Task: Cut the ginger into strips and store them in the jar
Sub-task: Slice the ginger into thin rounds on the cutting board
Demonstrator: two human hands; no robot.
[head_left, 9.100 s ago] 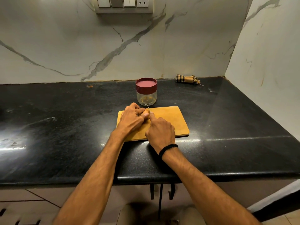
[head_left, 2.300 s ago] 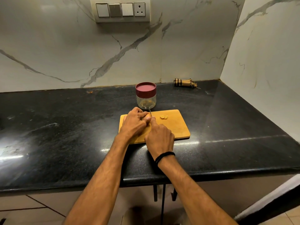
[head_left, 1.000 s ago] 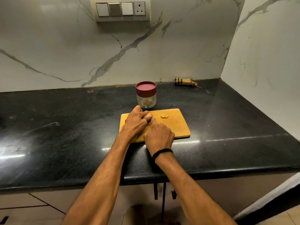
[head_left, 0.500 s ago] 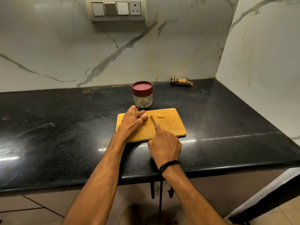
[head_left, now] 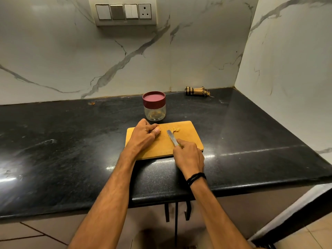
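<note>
A wooden cutting board [head_left: 190, 139] lies on the black counter. My left hand [head_left: 143, 136] rests on its left part with fingers curled; any ginger under them is hidden. My right hand [head_left: 188, 155] grips a small knife [head_left: 172, 137] whose blade lies flat on the board, pointing away from me. A few cut ginger pieces [head_left: 175, 129] sit just beyond the blade tip. Behind the board stands a clear jar [head_left: 154, 111] with a dark red lid on; some ginger shows at its bottom.
A rolled checked cloth [head_left: 196, 91] lies at the back by the wall corner. A switch panel [head_left: 124, 11] is on the marble wall above. The black counter [head_left: 62, 141] runs wide to the left, and its front edge is close below my wrists.
My right hand drew away from my left and moved right and towards me with the knife. Cut ginger pieces now lie on the board where there were none 9 s ago.
</note>
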